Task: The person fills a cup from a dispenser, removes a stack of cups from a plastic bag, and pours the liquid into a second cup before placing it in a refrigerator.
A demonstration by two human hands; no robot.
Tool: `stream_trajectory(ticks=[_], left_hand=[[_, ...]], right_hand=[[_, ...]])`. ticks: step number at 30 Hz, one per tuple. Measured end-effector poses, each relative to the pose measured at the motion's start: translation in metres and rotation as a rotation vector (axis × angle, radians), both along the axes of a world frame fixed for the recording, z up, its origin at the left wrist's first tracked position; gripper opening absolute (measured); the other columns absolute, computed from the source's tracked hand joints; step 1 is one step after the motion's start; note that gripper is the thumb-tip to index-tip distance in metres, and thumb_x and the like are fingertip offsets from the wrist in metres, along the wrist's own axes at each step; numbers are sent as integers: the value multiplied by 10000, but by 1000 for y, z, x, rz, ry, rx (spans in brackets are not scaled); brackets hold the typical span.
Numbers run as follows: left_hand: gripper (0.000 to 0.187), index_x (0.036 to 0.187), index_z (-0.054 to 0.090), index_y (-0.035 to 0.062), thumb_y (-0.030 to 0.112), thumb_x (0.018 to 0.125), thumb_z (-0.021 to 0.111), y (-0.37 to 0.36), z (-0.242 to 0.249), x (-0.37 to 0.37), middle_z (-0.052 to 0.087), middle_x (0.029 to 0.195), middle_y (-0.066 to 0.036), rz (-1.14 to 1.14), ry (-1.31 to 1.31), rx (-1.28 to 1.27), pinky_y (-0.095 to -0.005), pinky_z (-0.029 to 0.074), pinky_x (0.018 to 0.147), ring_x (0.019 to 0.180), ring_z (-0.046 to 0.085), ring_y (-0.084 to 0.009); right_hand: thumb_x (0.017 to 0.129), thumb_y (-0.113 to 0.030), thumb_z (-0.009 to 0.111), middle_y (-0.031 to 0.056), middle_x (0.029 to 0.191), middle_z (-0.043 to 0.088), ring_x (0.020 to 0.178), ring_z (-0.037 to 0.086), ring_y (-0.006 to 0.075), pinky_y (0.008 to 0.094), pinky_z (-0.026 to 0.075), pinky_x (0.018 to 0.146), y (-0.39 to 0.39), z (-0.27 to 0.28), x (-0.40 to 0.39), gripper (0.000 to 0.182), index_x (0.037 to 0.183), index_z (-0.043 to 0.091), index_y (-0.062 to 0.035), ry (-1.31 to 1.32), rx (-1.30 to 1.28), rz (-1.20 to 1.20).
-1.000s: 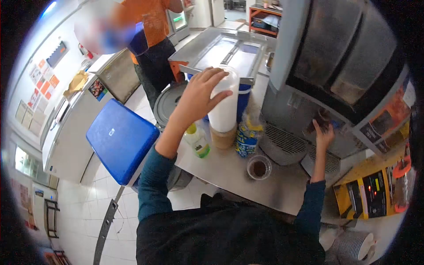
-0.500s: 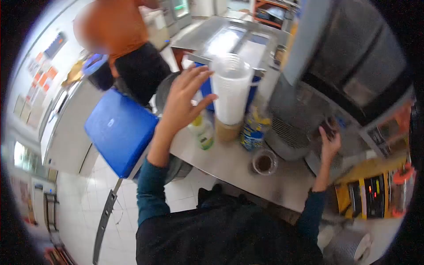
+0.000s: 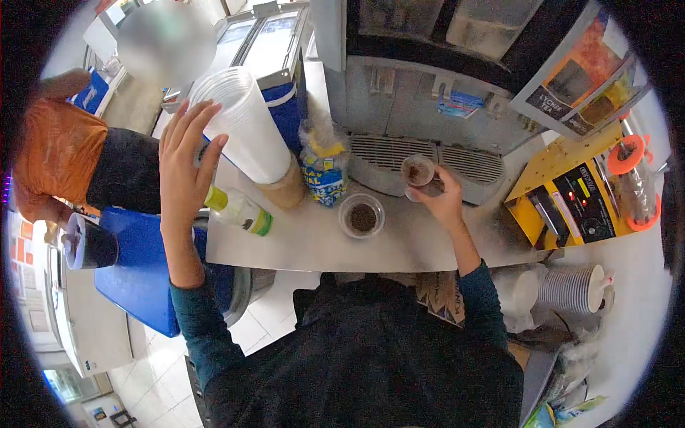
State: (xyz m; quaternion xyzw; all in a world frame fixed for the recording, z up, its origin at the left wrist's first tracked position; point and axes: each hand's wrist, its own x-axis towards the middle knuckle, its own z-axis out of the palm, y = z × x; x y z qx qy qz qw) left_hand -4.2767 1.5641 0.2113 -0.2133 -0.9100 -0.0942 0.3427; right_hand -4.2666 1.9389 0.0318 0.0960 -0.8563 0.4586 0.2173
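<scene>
The left hand (image 3: 184,160) is spread wide, with its fingers (image 3: 202,114) against the side of a tall stack of cups (image 3: 246,132). The fingers touch the stack but are not closed around it. The stack leans over a bit and stands at the back left of the tabletop (image 3: 300,246), just behind a small bottle with a green cap (image 3: 239,210) that lies on its side.

The right hand (image 3: 442,203) is closed around a small clear cup (image 3: 418,171) and holds it up in front of the big drink machine (image 3: 421,100), over the grille at the bottom. The cup has something brown at its bottom. I cannot tell if anything is pouring in.

A second cup (image 3: 362,216) sits on the tabletop between the two hands. It also has something brown inside, and it is not full. A yellow and blue bag (image 3: 322,175) stands just beside it, next to the stack.

So it looks like the work is partway: two cups have their brown stuff in them, and neither one looks filled up. No new cup has come off the stack yet, as far as I can see. No lids are on the cups.

Another person in an orange shirt (image 3: 57,153) stands to the left, well apart from the cups.
</scene>
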Motion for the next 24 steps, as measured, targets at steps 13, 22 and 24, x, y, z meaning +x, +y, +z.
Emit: stream_trajectory(ticks=[13,22,24], left_hand=[[267,1009,531,52,34,745,492,4,25,-9,595,861,-126,-3,-177,-231,-368,456,673,794,564,-295],[260,954,563,59,52,694,574,-7,24,-14,589,774,-104,-159,-94,-187,-336,466,616,696,581,-255],[250,923,573,59,55,674,602,-9,22,-16,584,755,-92,-187,-94,-133,-325,463,606,682,579,-243]], right_hand=[[541,-78,727,88,1076,524,940,543,259,343,470,782,-18,-22,9,556,1066,554,-130,81,472,140],[573,-159,694,50,1054,500,929,523,252,369,440,818,-21,-21,5,563,1103,502,-145,183,697,233],[569,-162,693,49,1050,500,929,520,250,378,436,825,-21,-21,4,571,1106,500,-149,242,712,245]])
